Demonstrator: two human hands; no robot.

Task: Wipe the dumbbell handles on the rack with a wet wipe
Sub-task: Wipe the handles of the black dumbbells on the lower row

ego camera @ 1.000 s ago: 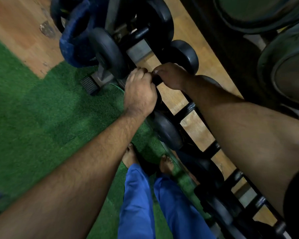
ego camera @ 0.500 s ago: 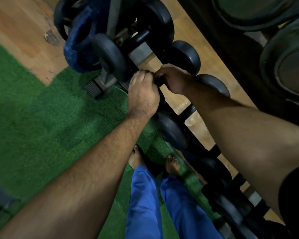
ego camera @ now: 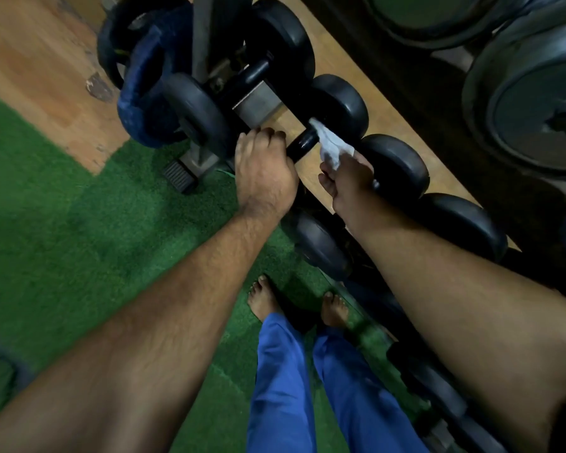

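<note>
Bare feet [ego camera: 263, 299] on green turf [ego camera: 79, 240], nearest. Left hand [ego camera: 265, 171] clenched round near end of dumbbell handle [ego camera: 303, 146], steadying. Right hand [ego camera: 348, 178] pinches wet wipe [ego camera: 329, 147], pressed on handle's far end by weight head [ego camera: 339, 107]. Step: wiping this handle. Next, likely: sweep wipe along bar, then neighbouring dumbbell on rack [ego camera: 206, 37].

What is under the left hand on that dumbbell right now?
The left hand is curled over the near end of the black dumbbell handle; the part beneath it is covered. The bare middle shows, and the wet wipe in the right hand touches the far end.
</note>
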